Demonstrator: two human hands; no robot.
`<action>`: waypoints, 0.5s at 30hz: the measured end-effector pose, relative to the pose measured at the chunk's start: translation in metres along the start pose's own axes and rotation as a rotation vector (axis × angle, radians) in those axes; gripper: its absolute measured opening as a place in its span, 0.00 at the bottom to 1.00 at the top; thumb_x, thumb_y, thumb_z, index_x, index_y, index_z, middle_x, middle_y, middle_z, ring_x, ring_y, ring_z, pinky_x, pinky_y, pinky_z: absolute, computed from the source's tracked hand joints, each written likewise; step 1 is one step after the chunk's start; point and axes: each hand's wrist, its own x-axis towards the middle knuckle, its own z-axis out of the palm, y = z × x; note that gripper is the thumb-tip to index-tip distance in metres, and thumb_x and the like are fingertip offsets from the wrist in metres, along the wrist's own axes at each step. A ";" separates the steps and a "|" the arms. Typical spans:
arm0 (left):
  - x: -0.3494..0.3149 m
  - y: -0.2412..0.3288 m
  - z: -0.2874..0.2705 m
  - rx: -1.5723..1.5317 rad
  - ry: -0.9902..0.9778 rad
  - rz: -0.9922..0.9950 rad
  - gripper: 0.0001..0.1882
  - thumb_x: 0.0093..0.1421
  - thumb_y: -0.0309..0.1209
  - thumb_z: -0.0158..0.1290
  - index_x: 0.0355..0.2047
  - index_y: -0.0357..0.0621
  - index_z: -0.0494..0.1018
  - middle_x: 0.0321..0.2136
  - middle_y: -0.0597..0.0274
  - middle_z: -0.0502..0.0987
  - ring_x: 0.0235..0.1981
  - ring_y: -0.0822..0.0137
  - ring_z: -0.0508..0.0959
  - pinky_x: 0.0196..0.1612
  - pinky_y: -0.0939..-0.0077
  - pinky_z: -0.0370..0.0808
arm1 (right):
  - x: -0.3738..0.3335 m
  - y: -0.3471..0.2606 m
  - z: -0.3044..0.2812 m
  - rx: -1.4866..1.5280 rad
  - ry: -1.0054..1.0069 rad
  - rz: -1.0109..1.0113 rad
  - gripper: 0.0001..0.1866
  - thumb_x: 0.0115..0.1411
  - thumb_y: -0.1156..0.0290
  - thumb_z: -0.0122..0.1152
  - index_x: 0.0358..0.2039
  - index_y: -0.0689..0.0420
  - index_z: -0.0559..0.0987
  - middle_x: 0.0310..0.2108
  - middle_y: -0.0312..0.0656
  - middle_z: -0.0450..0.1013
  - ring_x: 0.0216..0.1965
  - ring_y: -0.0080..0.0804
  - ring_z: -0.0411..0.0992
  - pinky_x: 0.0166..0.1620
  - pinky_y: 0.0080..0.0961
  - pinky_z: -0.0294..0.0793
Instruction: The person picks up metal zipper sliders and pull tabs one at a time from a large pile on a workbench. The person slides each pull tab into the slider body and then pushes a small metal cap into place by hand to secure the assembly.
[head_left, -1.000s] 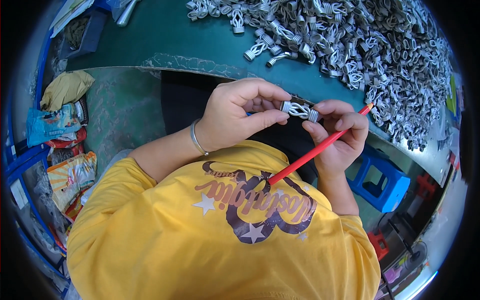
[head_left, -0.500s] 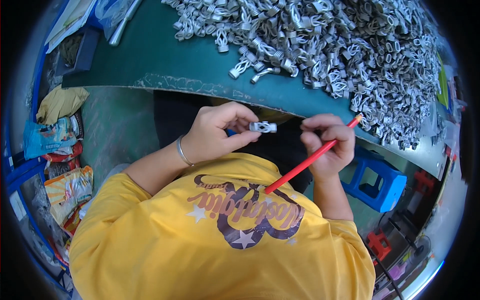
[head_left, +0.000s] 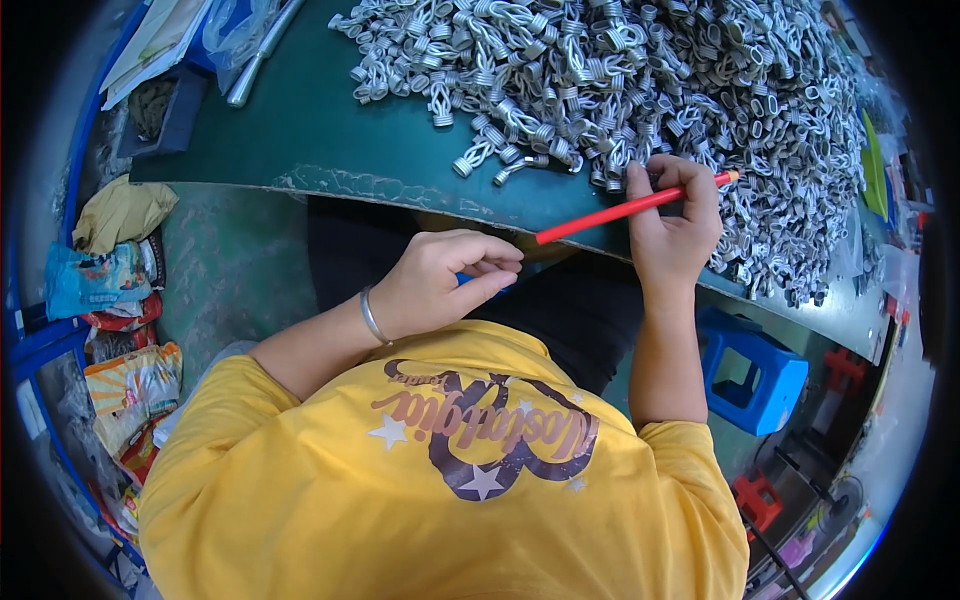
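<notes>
Right of centre in the frame: right hand (head_left: 680, 222), closed on a red pencil (head_left: 590, 220), with the middle of the shaft hidden behind thumb and fingers. Pencil slanted, plain end at lower left above the table edge, pale tip at upper right against the heap. Thumb raised before the near side of the heap of grey metal pieces (head_left: 740, 90); contact with any piece impossible to tell.

At the centre: left hand (head_left: 445, 280), well apart from the right, fingers curled, thumb parted from them. Inner palm hidden from view; in the gap, a patch of blue too small to identify. On the wrist, a metal bracelet (head_left: 372, 317), far side out of sight.

Across the upper right: metal pieces piled on a green table (head_left: 280, 135), single shapes hard to separate deep in the heap, upper part cut off by the frame.

At upper left: a grey tray (head_left: 178, 110) with dark, indistinct contents. At far left: crumpled bags (head_left: 135, 375), partly overlapping. At lower right: a blue stool (head_left: 785, 380), upper part covered by the table. Across the lower frame: a yellow shirt (head_left: 330, 490), cut off at the bottom.
</notes>
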 end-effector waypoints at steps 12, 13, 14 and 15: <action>0.011 0.015 -0.004 -0.594 0.100 -0.118 0.14 0.53 0.17 0.51 0.42 0.29 0.67 0.33 0.52 0.75 0.33 0.67 0.78 0.37 0.79 0.76 | -0.033 -0.034 0.000 0.526 -0.161 -0.235 0.16 0.43 0.85 0.64 0.23 0.58 0.63 0.29 0.52 0.73 0.29 0.36 0.74 0.29 0.22 0.73; 0.010 0.014 -0.005 -0.586 0.108 -0.115 0.14 0.53 0.17 0.51 0.41 0.29 0.68 0.32 0.52 0.75 0.33 0.67 0.78 0.36 0.79 0.76 | -0.035 -0.033 0.000 0.535 -0.199 -0.255 0.16 0.43 0.85 0.63 0.24 0.59 0.63 0.31 0.53 0.73 0.30 0.35 0.74 0.29 0.22 0.73; 0.010 0.014 -0.005 -0.578 0.117 -0.112 0.13 0.53 0.17 0.51 0.40 0.28 0.68 0.32 0.52 0.75 0.32 0.67 0.78 0.36 0.80 0.76 | -0.036 -0.034 0.002 0.633 -0.220 -0.194 0.16 0.44 0.85 0.62 0.25 0.59 0.63 0.32 0.54 0.72 0.31 0.35 0.74 0.29 0.22 0.73; 0.010 0.013 -0.004 -0.572 0.124 -0.108 0.13 0.53 0.17 0.51 0.40 0.28 0.68 0.32 0.52 0.75 0.32 0.67 0.78 0.36 0.80 0.76 | -0.038 -0.034 0.002 0.727 -0.241 -0.132 0.15 0.45 0.85 0.61 0.26 0.60 0.62 0.34 0.54 0.71 0.32 0.34 0.74 0.30 0.21 0.73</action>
